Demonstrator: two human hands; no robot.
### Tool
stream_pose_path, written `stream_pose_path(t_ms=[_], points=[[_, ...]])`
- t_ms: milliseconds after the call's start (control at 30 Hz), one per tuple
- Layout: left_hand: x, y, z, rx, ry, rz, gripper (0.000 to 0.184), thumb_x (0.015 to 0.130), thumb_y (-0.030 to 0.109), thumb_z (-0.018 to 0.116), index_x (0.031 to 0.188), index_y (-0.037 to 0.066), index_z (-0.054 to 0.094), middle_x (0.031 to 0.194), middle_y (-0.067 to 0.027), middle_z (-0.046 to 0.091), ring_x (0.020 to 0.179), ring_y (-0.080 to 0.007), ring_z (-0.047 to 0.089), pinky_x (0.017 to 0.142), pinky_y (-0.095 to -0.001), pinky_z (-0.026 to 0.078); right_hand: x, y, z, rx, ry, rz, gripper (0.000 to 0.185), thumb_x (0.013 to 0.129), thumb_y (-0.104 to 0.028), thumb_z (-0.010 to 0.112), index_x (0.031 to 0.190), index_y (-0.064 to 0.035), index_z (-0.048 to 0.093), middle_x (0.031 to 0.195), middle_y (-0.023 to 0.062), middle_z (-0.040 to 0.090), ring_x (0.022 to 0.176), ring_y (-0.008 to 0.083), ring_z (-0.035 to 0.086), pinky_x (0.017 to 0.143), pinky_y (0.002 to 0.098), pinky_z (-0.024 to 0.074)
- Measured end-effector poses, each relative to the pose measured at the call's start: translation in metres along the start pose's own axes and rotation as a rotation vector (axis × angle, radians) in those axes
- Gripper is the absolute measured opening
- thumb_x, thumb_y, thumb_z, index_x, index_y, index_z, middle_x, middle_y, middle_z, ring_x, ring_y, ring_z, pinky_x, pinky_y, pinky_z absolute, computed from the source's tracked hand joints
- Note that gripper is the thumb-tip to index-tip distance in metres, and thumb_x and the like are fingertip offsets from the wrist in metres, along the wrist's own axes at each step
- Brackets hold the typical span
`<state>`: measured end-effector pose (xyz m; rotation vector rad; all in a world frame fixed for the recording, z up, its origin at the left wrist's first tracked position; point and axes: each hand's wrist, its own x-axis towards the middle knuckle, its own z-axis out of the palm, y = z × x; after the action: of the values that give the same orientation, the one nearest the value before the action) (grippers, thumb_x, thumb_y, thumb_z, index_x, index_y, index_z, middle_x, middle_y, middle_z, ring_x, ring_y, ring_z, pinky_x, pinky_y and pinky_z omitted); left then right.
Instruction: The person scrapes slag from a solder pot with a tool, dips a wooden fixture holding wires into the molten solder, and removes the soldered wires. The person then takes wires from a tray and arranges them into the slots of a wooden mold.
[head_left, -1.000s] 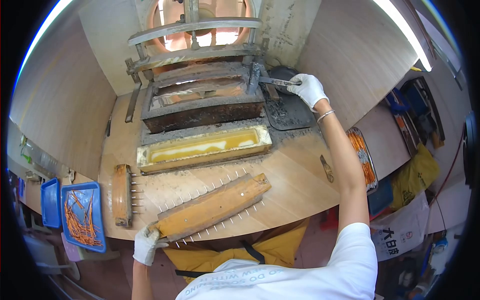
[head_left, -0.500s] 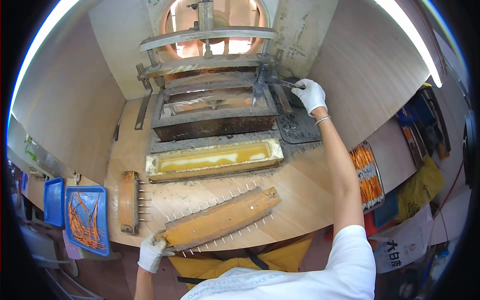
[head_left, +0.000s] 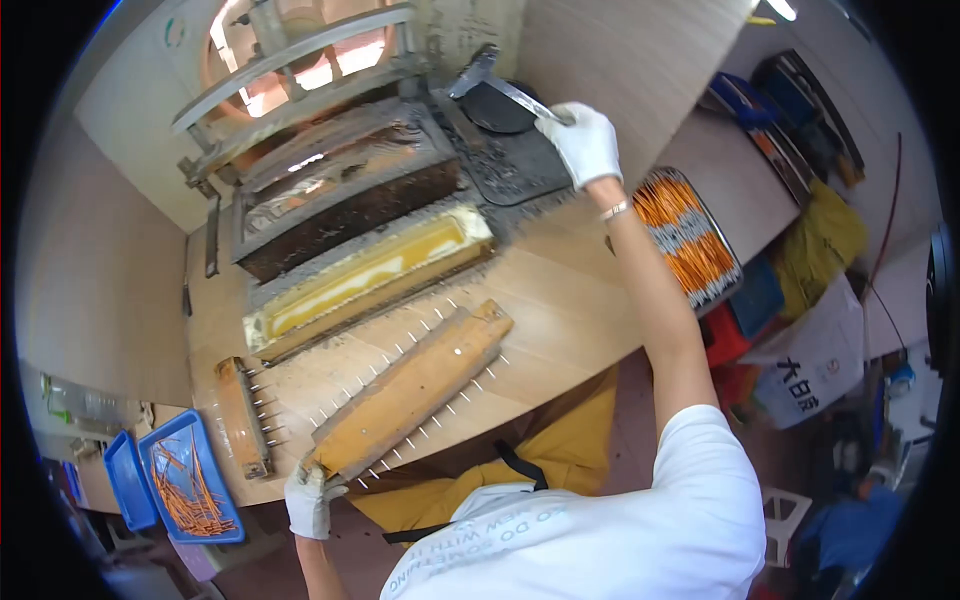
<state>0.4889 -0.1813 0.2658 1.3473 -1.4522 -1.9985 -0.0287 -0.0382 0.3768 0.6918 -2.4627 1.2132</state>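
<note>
My left hand [head_left: 308,500], in a white glove, grips the near left end of a long wooden block [head_left: 415,385] with thin pale pins sticking out along both long sides. My gloved right hand [head_left: 583,143] is closed on the handle of a metal scraper [head_left: 515,95]. The scraper's dark wide head is over the black pan at the back. Between my hands and the metal vat [head_left: 350,215] lies a long pale trough [head_left: 370,280] with yellow and white material inside.
A shorter pinned block [head_left: 240,415] lies at the left. Beside the table is a blue tray of orange sticks [head_left: 190,485]. A metal tray of orange and grey sticks [head_left: 690,240] stands right, near my forearm. A metal frame [head_left: 290,65] rises over the vat.
My right hand has drawn the scraper away from the vat's right side, over the black pan. The view has turned. My left hand still holds the long block.
</note>
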Motion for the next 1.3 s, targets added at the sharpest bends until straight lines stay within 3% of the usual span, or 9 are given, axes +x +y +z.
stream_pose_path(t_ms=[200,467,567,667,700,867,1067,1167,1300], points=[[-0.002,0.005,0.006,0.026,0.002,0.044,0.043,0.082,0.027,0.057,0.115,0.002,0.047,0.097,-0.0100,0.058,0.071,-0.0207,0.062,0.051,-0.0248,0.051,-0.100,0.083,-0.008,0.071,0.006,0.050,0.023,0.074,-0.012,0.057,0.094,-0.0007,0.059,0.087,0.0200,0.060,0.080,0.0308,0.060,0.071,0.0345,0.0456],[-0.001,0.004,0.004,0.067,0.018,0.012,0.037,0.084,0.022,0.053,0.112,-0.002,0.046,0.095,-0.0091,0.053,0.073,-0.0223,0.062,0.054,-0.0256,0.052,-0.129,0.037,-0.019,-0.599,-0.275,-0.044,0.026,0.074,-0.021,0.059,0.094,-0.0055,0.060,0.085,0.0178,0.056,0.081,0.0331,0.056,0.071,0.0395,0.0459],[-0.001,0.005,0.004,0.022,-0.009,0.010,0.040,0.084,0.025,0.054,0.113,-0.002,0.045,0.095,-0.0096,0.054,0.076,-0.0240,0.063,0.055,-0.0256,0.052,-0.142,0.015,-0.004,-0.092,-0.463,-0.115,0.036,0.079,-0.034,0.053,0.084,0.0006,0.060,0.083,0.0244,0.057,0.079,0.0368,0.055,0.070,0.0405,0.0434],[-0.002,0.009,0.008,-0.008,-0.046,0.009,0.041,0.084,0.025,0.054,0.114,-0.002,0.045,0.098,-0.0109,0.055,0.078,-0.0238,0.062,0.055,-0.0247,0.052,-0.161,-0.010,0.015,-0.011,-0.919,0.032,0.039,0.079,-0.035,0.052,0.078,0.0035,0.059,0.080,0.0267,0.056,0.075,0.0394,0.054,0.066,0.0421,0.0424],[-0.002,0.009,0.008,-0.012,-0.037,0.006,0.041,0.084,0.025,0.054,0.114,-0.002,0.045,0.098,-0.0109,0.055,0.078,-0.0238,0.062,0.055,-0.0247,0.052,-0.167,-0.016,0.020,-0.160,-0.837,-0.096,0.036,0.081,-0.030,0.054,0.081,0.0056,0.058,0.066,0.0197,0.057,0.060,0.0236,0.056,0.059,0.0334,0.0430],[-0.005,0.011,0.012,-0.017,-0.046,0.002,0.040,0.085,0.024,0.054,0.114,-0.002,0.045,0.098,-0.0086,0.056,0.077,-0.0208,0.062,0.057,-0.0237,0.052,-0.175,-0.003,0.025,-0.061,-0.811,0.023,0.027,0.078,-0.021,0.058,0.081,0.0067,0.058,0.068,0.0150,0.059,0.062,0.0193,0.057,0.058,0.0305,0.0450],[0.000,0.040,0.004,0.162,-0.079,0.108,0.045,0.083,0.023,0.058,0.117,-0.002,0.043,0.101,-0.0112,0.054,0.076,-0.0191,0.060,0.061,-0.0264,0.052,-0.158,-0.027,-0.006,0.535,-1.027,0.721,0.012,0.082,-0.010,0.053,0.088,-0.0011,0.057,0.088,0.0061,0.056,0.083,0.0157,0.054,0.065,0.0307,0.0490],[0.017,0.090,-0.005,0.262,-0.129,0.180,0.048,0.080,0.020,0.061,0.119,-0.001,0.043,0.111,-0.0110,0.051,0.088,-0.0165,0.056,0.068,-0.0289,0.052,-0.142,-0.026,-0.019,0.869,-1.071,0.747,0.015,0.082,-0.011,0.054,0.093,-0.0007,0.056,0.089,0.0055,0.057,0.087,0.0152,0.054,0.071,0.0318,0.0475],[0.047,0.160,-0.001,0.372,-0.180,0.416,0.053,0.077,0.028,0.063,0.115,-0.004,0.044,0.103,-0.0085,0.055,0.090,-0.0110,0.052,0.079,-0.0239,0.043,-0.101,-0.052,-0.024,0.799,-1.031,0.614,0.031,0.082,-0.015,0.057,0.108,0.0006,0.053,0.101,0.0070,0.057,0.091,0.0155,0.054,0.075,0.0324,0.0468]])
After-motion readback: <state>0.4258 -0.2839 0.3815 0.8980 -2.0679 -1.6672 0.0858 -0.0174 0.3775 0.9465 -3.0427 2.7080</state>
